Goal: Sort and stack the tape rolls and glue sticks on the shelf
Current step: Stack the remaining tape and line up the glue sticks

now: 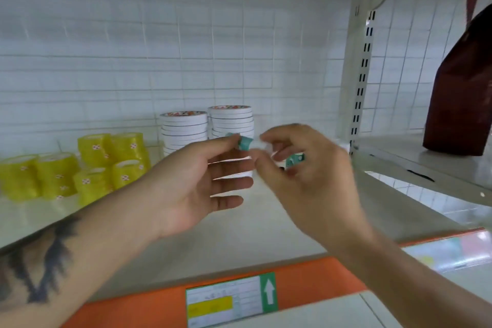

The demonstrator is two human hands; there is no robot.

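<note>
Fingertips of the left hand [197, 181] pinch the teal end of a small glue stick [246, 143]; its other fingers lie straight. Curled right hand [300, 168] fingers pinch the stick's white end and grip a second teal piece [294, 160]. Far behind stand white tape stacks [207, 128]; yellow rolls [80, 165] sit left on the shelf [239, 234].
</note>
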